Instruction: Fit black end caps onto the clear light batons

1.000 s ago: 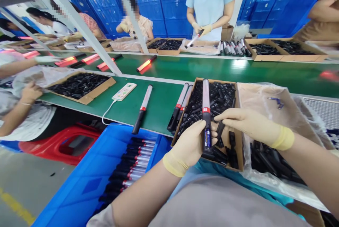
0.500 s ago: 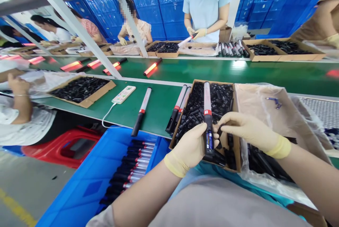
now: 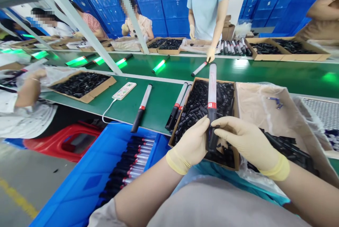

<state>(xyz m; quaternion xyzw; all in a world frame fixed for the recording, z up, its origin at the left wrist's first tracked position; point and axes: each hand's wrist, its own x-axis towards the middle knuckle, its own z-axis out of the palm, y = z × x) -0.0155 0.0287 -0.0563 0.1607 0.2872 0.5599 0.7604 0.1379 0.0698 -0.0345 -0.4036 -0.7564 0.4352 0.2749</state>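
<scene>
A light stick [image 3: 212,89] with a clear tube, a red band and a black handle stands nearly upright in front of me. My left hand [image 3: 192,144], in a cream glove, is closed around its handle. My right hand [image 3: 241,140], gloved alike, pinches a small black battery cover [image 3: 213,131] against the handle's battery opening; the fingers hide most of the cover. Just behind is a cardboard tray [image 3: 236,114] of small black covers. Two more light sticks [image 3: 176,108] lean at its left side, and another light stick [image 3: 142,108] lies on the green table.
A blue bin [image 3: 87,170] at lower left holds several light sticks. A lined box [image 3: 259,103] with black handles stands at right. Beyond runs a green conveyor [image 3: 233,70] with lit sticks; a co-worker's gloved hand [image 3: 210,54] reaches onto it. A power strip [image 3: 124,91] lies left.
My right hand has brought the black cover onto the handle, over the batteries seen before. Conveyor sticks turned from red to green. The co-worker opposite has put a light stick down on the conveyor.
</scene>
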